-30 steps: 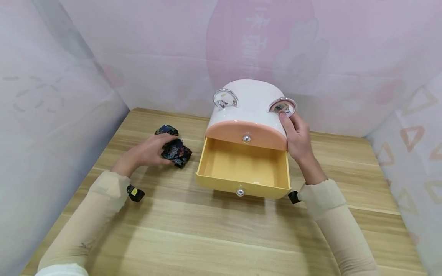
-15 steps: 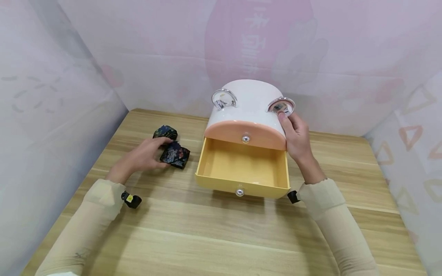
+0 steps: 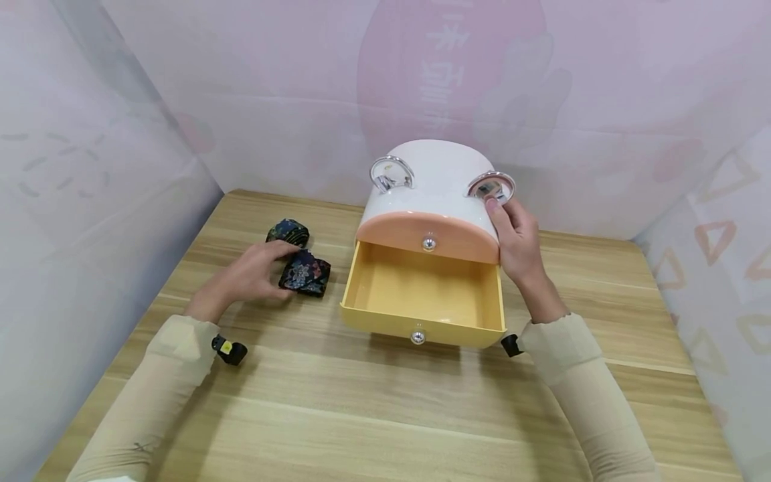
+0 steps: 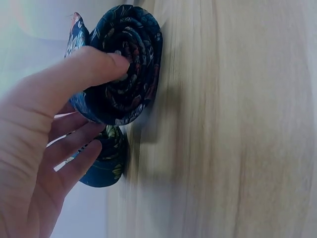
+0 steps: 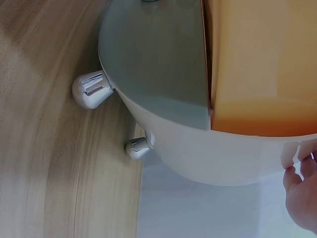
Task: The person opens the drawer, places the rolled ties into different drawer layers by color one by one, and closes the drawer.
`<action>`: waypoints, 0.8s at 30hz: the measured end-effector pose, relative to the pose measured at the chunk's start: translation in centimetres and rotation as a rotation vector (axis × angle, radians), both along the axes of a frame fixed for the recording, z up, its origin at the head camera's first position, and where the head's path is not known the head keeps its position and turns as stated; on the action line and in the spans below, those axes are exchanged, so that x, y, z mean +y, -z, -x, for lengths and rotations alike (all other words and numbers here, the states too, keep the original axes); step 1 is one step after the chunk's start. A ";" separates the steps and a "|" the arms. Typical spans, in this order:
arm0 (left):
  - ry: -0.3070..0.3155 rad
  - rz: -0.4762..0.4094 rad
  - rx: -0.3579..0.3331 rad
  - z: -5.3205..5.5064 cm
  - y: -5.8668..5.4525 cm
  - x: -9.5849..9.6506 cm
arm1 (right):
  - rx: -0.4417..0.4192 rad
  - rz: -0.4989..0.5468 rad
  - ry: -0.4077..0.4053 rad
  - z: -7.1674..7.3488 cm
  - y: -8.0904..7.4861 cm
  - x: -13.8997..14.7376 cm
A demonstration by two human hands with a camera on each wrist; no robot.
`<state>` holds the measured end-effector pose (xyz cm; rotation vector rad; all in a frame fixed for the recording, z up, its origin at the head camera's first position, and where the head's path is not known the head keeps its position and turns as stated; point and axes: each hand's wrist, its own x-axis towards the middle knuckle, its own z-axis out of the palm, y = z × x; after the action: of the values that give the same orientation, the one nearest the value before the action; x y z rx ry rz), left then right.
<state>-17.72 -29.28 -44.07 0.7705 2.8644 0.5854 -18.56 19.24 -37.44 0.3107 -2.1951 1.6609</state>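
Two rolled neckties with dark floral cloth lie left of a small white drawer box. My left hand [image 3: 248, 274] is at the front rolled necktie [image 3: 304, 273], with its thumb on the spiral end and its fingers along the other side in the left wrist view. Just behind is the second rolled necktie [image 3: 288, 232], near the fingertips. My right hand [image 3: 519, 242] holds the right side of the drawer box [image 3: 435, 167], thumb by the base of a chrome-rimmed round ear [image 3: 494, 186]. Below the peach upper drawer front [image 3: 403, 231], the yellow drawer [image 3: 385, 320] is pulled out, with nothing in it.
A wood-grain table [image 3: 337, 415] carries everything. Pale printed walls [image 3: 271, 120] enclose its back and sides. The drawer box stands on chrome feet [image 5: 92, 90], and a silver knob [image 3: 418, 337] sticks out from the yellow drawer. Black cameras [image 3: 229, 349] hang at both wrists.
My left hand has drawn slightly left and towards me. The front rolled necktie has shifted a little and turned, parting from the one behind. The right hand and drawer box stay put.
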 end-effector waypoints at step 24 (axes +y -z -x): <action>-0.082 -0.096 0.054 -0.8 0.8 0.2 | -0.010 -0.006 0.014 0.1 -0.2 0.6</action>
<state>-16.94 -29.11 -44.87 0.6949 2.9484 0.7285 -18.62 19.88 -37.23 0.2891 -2.2047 1.6523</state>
